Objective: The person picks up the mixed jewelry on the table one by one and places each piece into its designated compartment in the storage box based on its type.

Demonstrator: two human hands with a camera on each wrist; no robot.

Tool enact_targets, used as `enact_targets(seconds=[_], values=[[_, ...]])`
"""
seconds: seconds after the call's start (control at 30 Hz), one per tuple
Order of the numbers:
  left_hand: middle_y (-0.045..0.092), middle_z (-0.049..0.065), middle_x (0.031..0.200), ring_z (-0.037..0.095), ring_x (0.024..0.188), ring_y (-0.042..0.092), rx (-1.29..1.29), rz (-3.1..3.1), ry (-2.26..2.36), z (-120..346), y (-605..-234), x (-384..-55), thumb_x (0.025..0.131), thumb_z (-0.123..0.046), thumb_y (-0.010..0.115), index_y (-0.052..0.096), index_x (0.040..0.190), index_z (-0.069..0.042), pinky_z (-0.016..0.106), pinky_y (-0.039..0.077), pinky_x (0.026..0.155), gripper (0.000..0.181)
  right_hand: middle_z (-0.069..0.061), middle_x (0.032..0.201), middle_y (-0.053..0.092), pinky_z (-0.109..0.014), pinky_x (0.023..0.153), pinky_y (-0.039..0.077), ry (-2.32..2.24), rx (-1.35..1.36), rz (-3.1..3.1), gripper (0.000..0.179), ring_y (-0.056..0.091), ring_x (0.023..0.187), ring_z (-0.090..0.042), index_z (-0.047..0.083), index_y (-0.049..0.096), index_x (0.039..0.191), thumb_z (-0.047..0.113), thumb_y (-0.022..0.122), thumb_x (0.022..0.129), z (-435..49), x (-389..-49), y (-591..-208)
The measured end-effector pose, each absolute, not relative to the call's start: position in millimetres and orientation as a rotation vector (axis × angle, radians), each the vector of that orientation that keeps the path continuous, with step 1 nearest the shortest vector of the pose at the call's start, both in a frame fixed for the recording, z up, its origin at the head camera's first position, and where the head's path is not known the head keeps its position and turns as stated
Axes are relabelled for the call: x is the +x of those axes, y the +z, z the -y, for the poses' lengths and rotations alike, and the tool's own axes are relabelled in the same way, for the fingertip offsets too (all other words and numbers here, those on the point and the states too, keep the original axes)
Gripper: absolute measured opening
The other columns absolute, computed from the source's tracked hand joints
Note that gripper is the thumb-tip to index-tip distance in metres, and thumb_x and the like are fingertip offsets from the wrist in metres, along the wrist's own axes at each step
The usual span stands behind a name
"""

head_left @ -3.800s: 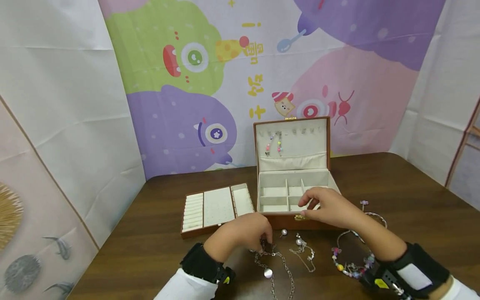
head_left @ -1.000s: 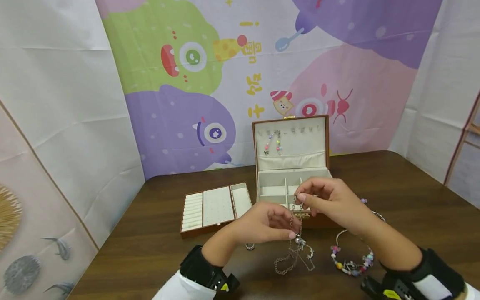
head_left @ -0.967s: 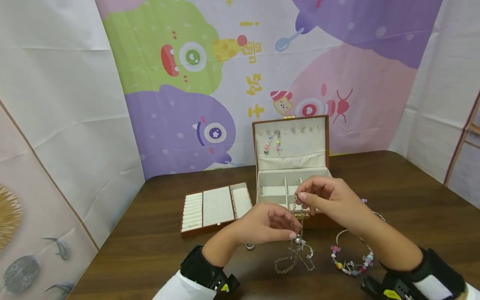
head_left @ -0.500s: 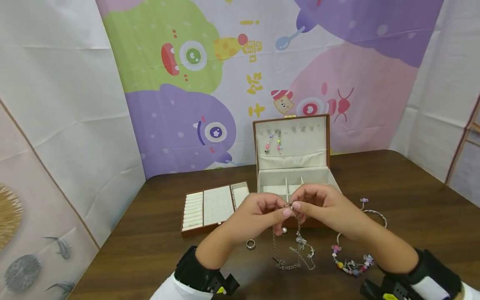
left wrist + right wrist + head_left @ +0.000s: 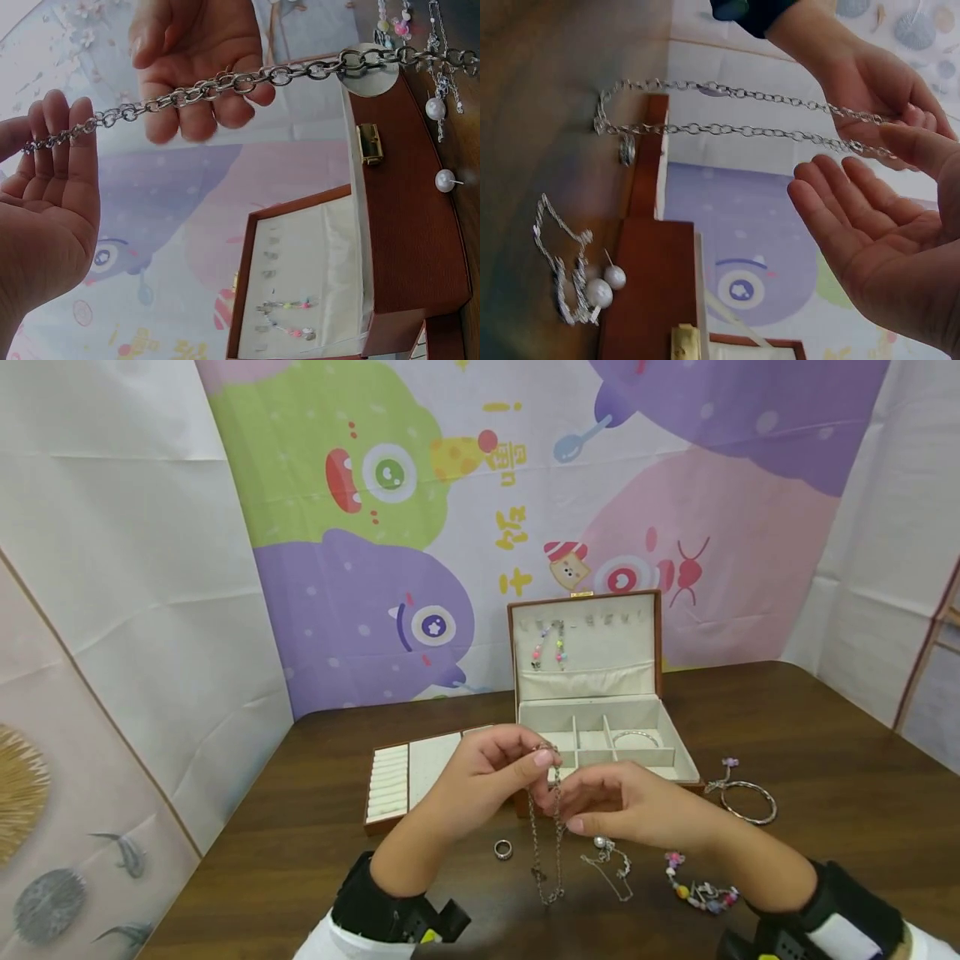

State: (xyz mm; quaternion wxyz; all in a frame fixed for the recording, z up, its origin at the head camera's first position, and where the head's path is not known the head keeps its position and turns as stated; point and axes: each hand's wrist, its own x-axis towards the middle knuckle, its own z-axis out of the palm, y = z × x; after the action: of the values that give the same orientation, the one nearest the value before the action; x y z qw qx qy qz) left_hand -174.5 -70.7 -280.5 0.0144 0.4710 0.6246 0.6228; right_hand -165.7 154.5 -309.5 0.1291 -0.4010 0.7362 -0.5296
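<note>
The left hand (image 5: 491, 772) has the silver chain (image 5: 558, 843) pinched between thumb and fingers, and the chain drops below it in a long loop; whether the bottom meets the table (image 5: 300, 877), I can't tell. Right beside it, the right hand (image 5: 637, 806) spreads its fingers loosely, palm towards the chain, gripping nothing. From the left wrist we get a round disc (image 5: 367, 71) on the chain, hard to pick out from the head. And there's a pearl stud (image 5: 448, 181) too, just in front of the box, which the right hand blocks from above! Under the left hand sits a ring (image 5: 503, 849); under the right, a fine chain with a pearl (image 5: 618, 868). The tray (image 5: 387, 785) is part-covered behind the left hand. Beyond both hands stands the open jewellery box (image 5: 585, 685), its front mostly screened by them. The right forearm cuts across a beaded bracelet (image 5: 701, 897).
</note>
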Motion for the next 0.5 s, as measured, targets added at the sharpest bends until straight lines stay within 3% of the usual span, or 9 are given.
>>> enact_targets(seconds=[0.33,0.5], values=[[0.058,0.030,0.071,0.012,0.068,0.066,1.397,-1.879,2.004,76.2,-277.6,-176.1,0.098,-0.018,0.060,0.057,0.096,0.017,0.028,0.056,0.068,0.035,-0.015,0.090,0.069,-0.035,0.082,0.054,-1.627,-1.157,-2.055,0.012,0.066,0.087,-0.023,-0.002,0.065,0.100,0.008,0.059,0.097,-159.5,-161.9,-302.7],[0.064,0.015,0.072,0.013,0.068,0.067,1.338,-1.881,1.943,75.0,-281.9,-179.6,0.097,-0.014,0.060,0.057,0.098,0.017,0.029,0.057,0.069,0.032,-0.011,0.085,0.068,-0.036,0.079,0.055,-1.766,-1.083,-2.121,0.013,0.066,0.082,-0.024,-0.004,0.063,0.099,0.007,0.058,0.098,-167.7,-156.9,-288.3]])
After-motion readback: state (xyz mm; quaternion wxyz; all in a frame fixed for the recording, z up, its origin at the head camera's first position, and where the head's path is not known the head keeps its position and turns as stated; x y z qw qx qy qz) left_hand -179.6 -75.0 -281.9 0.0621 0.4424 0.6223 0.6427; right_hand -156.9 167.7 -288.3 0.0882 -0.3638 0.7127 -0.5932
